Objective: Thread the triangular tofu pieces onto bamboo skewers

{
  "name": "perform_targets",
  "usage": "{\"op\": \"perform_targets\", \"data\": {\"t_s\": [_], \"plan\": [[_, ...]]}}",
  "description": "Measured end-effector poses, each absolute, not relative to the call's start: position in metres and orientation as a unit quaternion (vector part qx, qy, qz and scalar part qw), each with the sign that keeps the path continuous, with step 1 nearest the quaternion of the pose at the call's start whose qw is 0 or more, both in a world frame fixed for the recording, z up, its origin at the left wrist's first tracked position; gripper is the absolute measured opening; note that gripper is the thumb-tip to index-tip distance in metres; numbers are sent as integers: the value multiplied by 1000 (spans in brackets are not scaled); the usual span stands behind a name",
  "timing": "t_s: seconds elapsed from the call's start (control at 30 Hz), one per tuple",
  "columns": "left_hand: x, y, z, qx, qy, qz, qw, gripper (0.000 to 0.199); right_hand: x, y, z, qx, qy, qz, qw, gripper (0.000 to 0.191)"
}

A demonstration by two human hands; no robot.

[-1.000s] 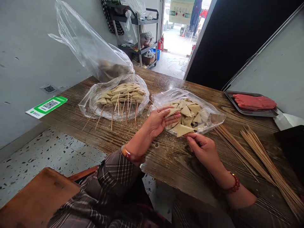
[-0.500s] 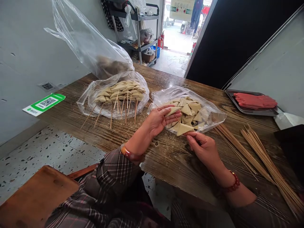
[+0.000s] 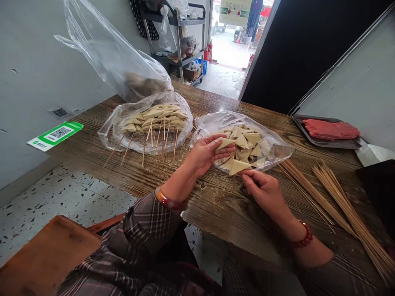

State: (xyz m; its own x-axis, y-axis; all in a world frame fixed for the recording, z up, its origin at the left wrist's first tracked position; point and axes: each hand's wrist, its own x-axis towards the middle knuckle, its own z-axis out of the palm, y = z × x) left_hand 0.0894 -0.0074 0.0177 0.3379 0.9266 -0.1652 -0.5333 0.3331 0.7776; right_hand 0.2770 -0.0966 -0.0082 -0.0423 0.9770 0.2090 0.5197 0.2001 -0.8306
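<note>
A left hand (image 3: 200,158) clamps a folded tan piece (image 3: 224,142) between thumb and fingers, at ten o'clock from the right hand (image 3: 263,191), whose thumb and forefinger pinch a skewer (image 3: 228,152) just below a second folded piece (image 3: 238,166). Threading appears to be the step in hand; whether the tip has pierced the upper piece is hard to tell. The next move seems to call for a steady, straight push. Loose pieces (image 3: 243,142) lie at one o'clock, loaded skewers (image 3: 143,152) at ten.
</note>
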Motion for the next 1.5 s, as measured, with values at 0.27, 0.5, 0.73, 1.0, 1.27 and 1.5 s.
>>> {"op": "perform_targets", "data": {"t_s": [0.27, 0.5, 0.73, 1.0, 1.27, 1.5], "plan": [[92, -9, 11, 348, 297, 478, 750, 17, 277, -96, -12, -565, -662, 280, 404, 25], [95, -10, 8, 348, 279, 466, 764, 18, 277, -97, -12, -563, -668, 256, 414, 24], [95, -11, 7, 342, 258, 448, 784, 20, 276, -97, -11, -559, -662, 268, 421, 24], [100, -16, 9, 348, 264, 450, 779, 18, 275, -98, -10, -565, -653, 268, 427, 24], [97, -19, 16, 338, 275, 454, 778, 28, 275, -99, -9, -566, -647, 287, 423, 24], [98, -22, 15, 364, 236, 445, 784, 28, 274, -100, -9, -567, -657, 264, 421, 23]]}}
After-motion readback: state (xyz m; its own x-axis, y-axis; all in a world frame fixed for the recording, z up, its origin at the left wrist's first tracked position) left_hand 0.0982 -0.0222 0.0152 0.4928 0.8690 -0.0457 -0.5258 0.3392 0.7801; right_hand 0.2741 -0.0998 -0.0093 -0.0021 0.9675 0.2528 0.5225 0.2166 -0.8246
